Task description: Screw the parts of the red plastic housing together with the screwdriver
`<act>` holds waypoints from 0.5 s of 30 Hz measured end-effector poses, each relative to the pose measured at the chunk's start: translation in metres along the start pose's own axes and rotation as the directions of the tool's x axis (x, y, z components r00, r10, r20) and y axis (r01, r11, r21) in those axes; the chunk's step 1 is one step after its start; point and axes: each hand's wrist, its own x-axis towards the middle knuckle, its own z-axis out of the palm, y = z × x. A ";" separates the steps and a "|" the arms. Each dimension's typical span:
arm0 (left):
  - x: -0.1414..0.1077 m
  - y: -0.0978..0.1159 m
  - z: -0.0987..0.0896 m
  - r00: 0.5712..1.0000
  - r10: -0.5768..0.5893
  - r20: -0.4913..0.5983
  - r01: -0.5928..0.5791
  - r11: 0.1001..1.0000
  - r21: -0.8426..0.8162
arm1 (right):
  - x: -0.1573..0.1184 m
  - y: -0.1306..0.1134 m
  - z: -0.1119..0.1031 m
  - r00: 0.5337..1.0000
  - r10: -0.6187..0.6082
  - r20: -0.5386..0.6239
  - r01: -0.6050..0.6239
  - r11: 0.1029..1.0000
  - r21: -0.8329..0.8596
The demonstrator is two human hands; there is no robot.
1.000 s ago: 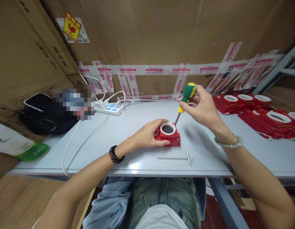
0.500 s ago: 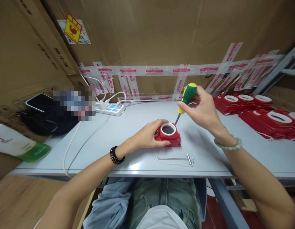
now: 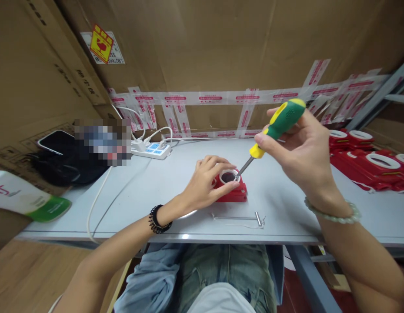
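Your left hand (image 3: 202, 184) clasps the red plastic box (image 3: 236, 195) on the glossy pale surface (image 3: 276, 195), apparently steadying it, while your right hand (image 3: 306, 152) grips the green-and-yellow-handled screwdriver (image 3: 276, 124) aslant, seemingly keeping its metal tip at the white ring's (image 3: 229, 171) edge!

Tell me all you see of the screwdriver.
The screwdriver has a thick green-and-yellow handle, seemingly plastic, with a yellow collar and a slim grey shaft that looks metal. It slants, handle up and right, tip down at the white ring on the red box. The right hand grips the handle; the thumb of the left hand is near the tip, whose shape is unclear.
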 end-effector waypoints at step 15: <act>-0.034 0.018 0.031 0.897 0.319 0.305 -0.423 0.817 0.392 | -0.004 0.005 -0.010 0.981 0.080 0.177 -0.067 0.995 -0.080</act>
